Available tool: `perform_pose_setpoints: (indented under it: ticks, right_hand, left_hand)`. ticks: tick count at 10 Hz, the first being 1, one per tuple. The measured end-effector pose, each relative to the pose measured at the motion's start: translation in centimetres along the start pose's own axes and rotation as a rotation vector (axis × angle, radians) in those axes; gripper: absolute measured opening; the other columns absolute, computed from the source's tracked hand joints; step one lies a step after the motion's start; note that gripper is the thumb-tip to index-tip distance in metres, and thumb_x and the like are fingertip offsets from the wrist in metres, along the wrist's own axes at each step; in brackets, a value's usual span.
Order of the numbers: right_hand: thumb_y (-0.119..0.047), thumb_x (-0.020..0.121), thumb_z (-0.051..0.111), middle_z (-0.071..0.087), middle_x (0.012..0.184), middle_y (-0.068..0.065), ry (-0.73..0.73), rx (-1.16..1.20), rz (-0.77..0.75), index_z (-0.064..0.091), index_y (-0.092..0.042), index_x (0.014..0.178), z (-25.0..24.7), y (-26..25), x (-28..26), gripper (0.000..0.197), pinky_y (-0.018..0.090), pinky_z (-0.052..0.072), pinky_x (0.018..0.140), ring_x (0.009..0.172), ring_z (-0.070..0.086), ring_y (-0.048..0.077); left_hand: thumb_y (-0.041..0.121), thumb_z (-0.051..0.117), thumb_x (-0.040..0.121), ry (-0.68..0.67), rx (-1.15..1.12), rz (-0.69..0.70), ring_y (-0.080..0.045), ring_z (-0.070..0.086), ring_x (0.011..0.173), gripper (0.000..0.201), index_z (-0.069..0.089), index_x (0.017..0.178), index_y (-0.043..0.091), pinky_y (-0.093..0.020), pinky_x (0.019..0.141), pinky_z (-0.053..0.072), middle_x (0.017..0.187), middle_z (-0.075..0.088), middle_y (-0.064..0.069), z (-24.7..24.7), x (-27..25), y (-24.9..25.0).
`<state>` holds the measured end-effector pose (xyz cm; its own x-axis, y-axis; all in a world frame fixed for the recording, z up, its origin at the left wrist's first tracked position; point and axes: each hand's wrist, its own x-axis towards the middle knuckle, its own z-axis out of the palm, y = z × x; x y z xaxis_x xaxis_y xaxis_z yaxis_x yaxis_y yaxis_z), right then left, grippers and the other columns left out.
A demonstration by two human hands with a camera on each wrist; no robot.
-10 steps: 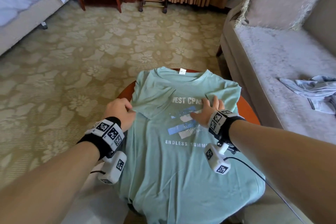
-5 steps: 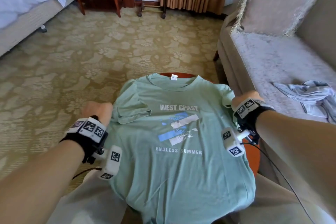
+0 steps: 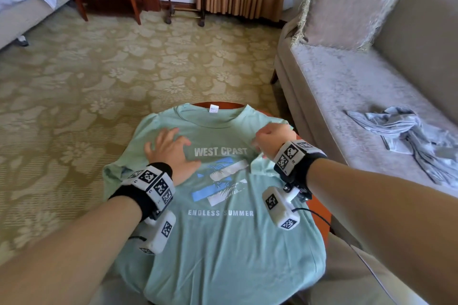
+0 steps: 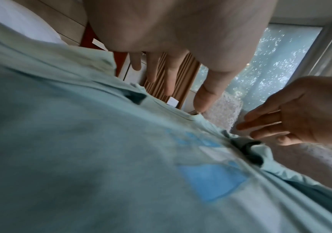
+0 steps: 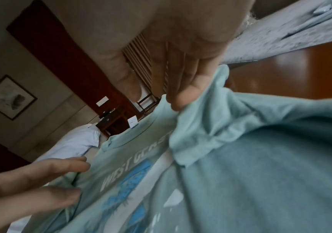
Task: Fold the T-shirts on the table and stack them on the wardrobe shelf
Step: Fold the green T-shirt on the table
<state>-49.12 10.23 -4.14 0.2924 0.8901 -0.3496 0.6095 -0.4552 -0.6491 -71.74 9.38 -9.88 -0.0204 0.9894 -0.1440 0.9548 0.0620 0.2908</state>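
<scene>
1. Head view showed a grey sofa (image 3: 347, 86) filling the right of the frame, with a crumpled grey garment (image 3: 406, 136) lying on its seat at right centre.
2. Centre and bottom of the same view held the green T-shirt (image 3: 223, 242), spread print-side up over a small round wooden table (image 3: 319, 205) that showed only as a rim at the shirt's right edge and above the collar.
3. Its long axis ran from the bottom of the frame to the top, collar and white label pointing away toward the upper centre, hem hanging off the near edge of the table.
4. Judged from how it lay, folding had barely begun: the right sleeve was drawn in over the chest, the left side looked loosely tucked, and the body was not yet folded at all. Stacking on the wardrobe shelf was still to come, and no wardrobe was in view.
5. Left of centre, the left hand (image 3: 171, 153) rested flat on the shirt's chest, fingers spread and straight.
6. Right of centre, the right hand (image 3: 272, 142) pinched the sleeve cloth between thumb and curled fingers (image 5: 181, 100), clearest in the right wrist view.
</scene>
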Motion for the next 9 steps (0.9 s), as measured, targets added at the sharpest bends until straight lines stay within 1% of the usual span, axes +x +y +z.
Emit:
perform_pose_setpoints:
  ticks: [1, 2, 3, 4, 5, 6, 7, 8, 9]
  right_hand:
    - [-0.026, 0.06, 0.066, 0.073, 0.08, 0.005, 0.053, 0.113, 0.089, 0.071, -0.017, 0.073, -1.6, 0.9, 2.2, 0.017, 0.042, 0.061, 0.073, 0.075, 0.071, 0.024]
    - [-0.027, 0.059, 0.053, 0.071, 0.076, 0.009, 0.139, 0.171, 0.181, 0.064, -0.012, 0.072, -3.6, 3.7, 6.2, 0.022, 0.047, 0.059, 0.077, 0.073, 0.071, 0.031]
    - [-0.023, 0.075, 0.061, 0.067, 0.096, 0.007, 0.097, 0.073, 0.202, 0.064, -0.004, 0.1, -5.1, 5.1, 6.8, 0.032, 0.046, 0.056, 0.086, 0.093, 0.067, 0.028]
    - [-0.023, 0.086, 0.063, 0.067, 0.108, 0.01, -0.083, -0.021, 0.224, 0.063, -0.005, 0.114, -4.9, 6.5, 6.8, 0.033, 0.036, 0.055, 0.087, 0.097, 0.065, 0.026]
    - [-0.039, 0.063, 0.079, 0.067, 0.079, 0.002, -0.241, -0.208, 0.163, 0.069, -0.021, 0.078, -4.1, 6.6, 6.2, 0.025, 0.029, 0.051, 0.067, 0.068, 0.061, 0.02]
    - [-0.052, 0.054, 0.08, 0.066, 0.079, -0.003, -0.265, -0.508, 0.008, 0.06, -0.026, 0.073, -3.6, 6.5, 5.6, 0.039, 0.031, 0.058, 0.072, 0.076, 0.066, 0.018]
    - [-0.032, 0.062, 0.08, 0.072, 0.073, -0.001, -0.261, -0.525, 0.005, 0.064, -0.02, 0.091, -3.8, 7.2, 5.2, 0.035, 0.032, 0.06, 0.073, 0.074, 0.07, 0.017]
    - [-0.02, 0.069, 0.074, 0.073, 0.067, -0.001, -0.324, -0.498, 0.061, 0.066, -0.015, 0.079, -5.0, 7.6, 5.7, 0.013, 0.032, 0.059, 0.077, 0.068, 0.071, 0.014]
    - [-0.025, 0.073, 0.067, 0.068, 0.079, 0.004, -0.197, -0.296, 0.176, 0.064, -0.007, 0.091, -6.4, 7.9, 6.5, 0.025, 0.026, 0.055, 0.073, 0.08, 0.068, 0.019]
  left_hand:
    - [0.041, 0.068, 0.082, 0.07, -0.204, 0.075, -0.018, 0.038, 0.133, 0.043, 0.056, 0.121, 0.026, -0.042, 0.111, 0.025, 0.138, 0.046, 0.006, 0.4, 0.5, 3.1]
    - [0.02, 0.064, 0.087, 0.026, -0.536, 0.107, -0.018, 0.06, 0.107, 0.028, 0.059, 0.115, 0.017, -0.033, 0.096, 0.047, 0.113, 0.064, 0.002, 1.3, 1.5, 6.5]
    - [0.011, 0.055, 0.09, 0.014, -0.585, 0.13, -0.018, 0.063, 0.101, 0.025, 0.062, 0.113, 0.017, -0.029, 0.091, 0.049, 0.106, 0.067, 0.0, 2.7, 2.8, 10.0]
    - [0.012, 0.056, 0.091, -0.031, -0.583, 0.144, -0.017, 0.061, 0.108, 0.03, 0.059, 0.121, 0.019, -0.028, 0.095, 0.047, 0.114, 0.066, 0.002, 4.2, 4.3, 12.9]
    - [0.022, 0.066, 0.089, -0.119, -0.511, 0.178, -0.017, 0.055, 0.117, 0.047, 0.051, 0.133, 0.019, -0.028, 0.1, 0.043, 0.127, 0.059, 0.005, 5.1, 5.4, 15.1]
    - [0.022, 0.074, 0.082, -0.207, -0.416, 0.192, -0.02, 0.058, 0.113, 0.052, 0.054, 0.13, 0.018, -0.031, 0.099, 0.045, 0.124, 0.061, 0.002, 5.7, 6.7, 16.7]
    - [0.016, 0.074, 0.08, -0.25, -0.417, 0.152, -0.021, 0.063, 0.101, 0.03, 0.069, 0.11, 0.016, -0.029, 0.09, 0.049, 0.11, 0.069, -0.004, 5.6, 7.8, 17.8]
    - [0.012, 0.068, 0.082, -0.239, -0.58, 0.031, -0.023, 0.059, 0.078, 0.004, 0.07, 0.085, 0.012, -0.027, 0.068, 0.049, 0.081, 0.066, -0.007, 4.4, 8.2, 19.2]
    - [0.012, 0.07, 0.081, -0.231, -0.824, -0.112, -0.023, 0.055, 0.065, 0.011, 0.067, 0.086, 0.003, -0.023, 0.049, 0.041, 0.062, 0.058, -0.005, 3.3, 8.2, 20.8]
